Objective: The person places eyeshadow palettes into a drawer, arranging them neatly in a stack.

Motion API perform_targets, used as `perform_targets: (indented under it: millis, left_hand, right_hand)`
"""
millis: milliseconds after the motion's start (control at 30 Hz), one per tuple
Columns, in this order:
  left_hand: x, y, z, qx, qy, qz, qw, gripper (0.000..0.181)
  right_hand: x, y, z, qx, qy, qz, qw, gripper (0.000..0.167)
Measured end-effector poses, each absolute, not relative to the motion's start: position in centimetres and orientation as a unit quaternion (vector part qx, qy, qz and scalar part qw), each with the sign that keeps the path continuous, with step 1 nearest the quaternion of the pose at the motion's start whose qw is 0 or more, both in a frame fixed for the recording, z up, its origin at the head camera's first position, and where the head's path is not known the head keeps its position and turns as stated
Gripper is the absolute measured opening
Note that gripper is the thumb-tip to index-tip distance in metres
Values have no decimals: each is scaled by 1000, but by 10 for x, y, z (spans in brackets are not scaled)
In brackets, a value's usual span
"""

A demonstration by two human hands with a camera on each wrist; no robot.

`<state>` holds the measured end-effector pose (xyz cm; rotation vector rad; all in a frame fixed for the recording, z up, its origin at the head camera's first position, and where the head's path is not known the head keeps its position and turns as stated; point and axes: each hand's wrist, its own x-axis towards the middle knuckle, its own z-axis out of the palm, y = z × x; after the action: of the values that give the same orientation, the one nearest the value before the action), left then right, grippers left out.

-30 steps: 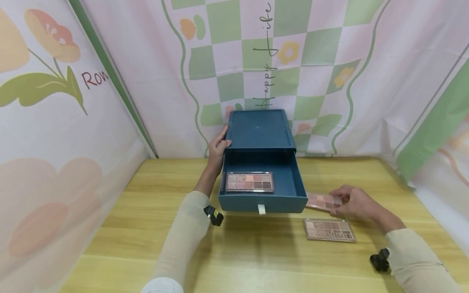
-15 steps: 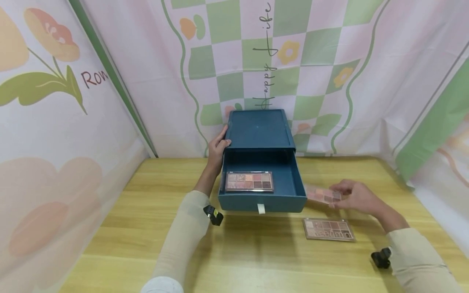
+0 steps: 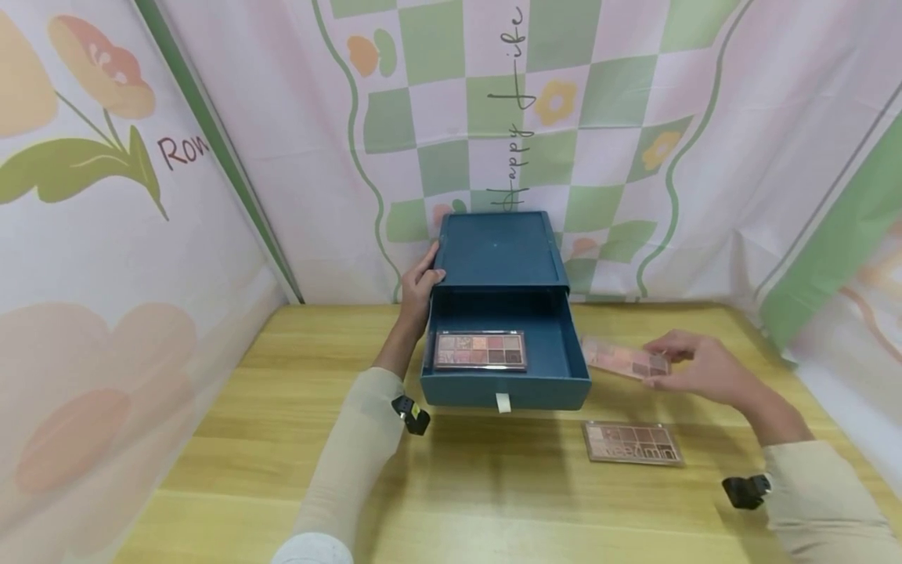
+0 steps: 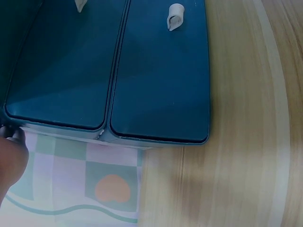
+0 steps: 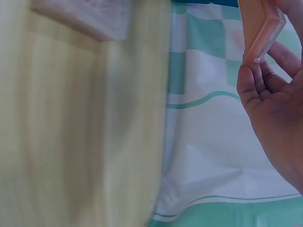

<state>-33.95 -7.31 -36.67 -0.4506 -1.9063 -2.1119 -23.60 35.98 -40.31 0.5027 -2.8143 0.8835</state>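
A dark blue drawer box [image 3: 496,249] stands at the back of the table, its top drawer [image 3: 465,392] pulled out. One eyeshadow palette [image 3: 481,350] lies in the drawer's left part. My left hand [image 3: 417,298] grips the box's left side near the top; the left wrist view shows two closed lower drawer fronts [image 4: 161,80] with white tabs. Beside the drawer, my right hand [image 3: 708,372] pinches a blurred palette [image 3: 625,358] by its right end, raised above the table. In the right wrist view, the right hand [image 5: 279,94] holds the palette [image 5: 260,28] between thumb and fingers.
Another palette [image 3: 632,442] lies on the wooden table [image 3: 493,501], right of the drawer and nearer the front. Patterned curtains [image 3: 606,157] hang behind the box and at both sides.
My right hand has lifted the palette and moved it up and slightly right, away from the one on the table. The left hand, the box and the drawer have stayed in place.
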Motion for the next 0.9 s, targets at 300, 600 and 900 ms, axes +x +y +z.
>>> perform_targets:
  millis: [300,600,900]
  left_hand:
    - [-340,-74,-368,-160,-659,-724,129,67]
    - [-339,-73,-368,-157,-662,-721,130,67]
    - [-339,-73,-366,-156,-661,-723,128,68]
  right_hand:
    - [-229,360,-381,167,-939,290,77,54]
    - [-220,361,-360,191,-929,296,110,53]
    - [-219,362,-341,225,-914,301,154,52]
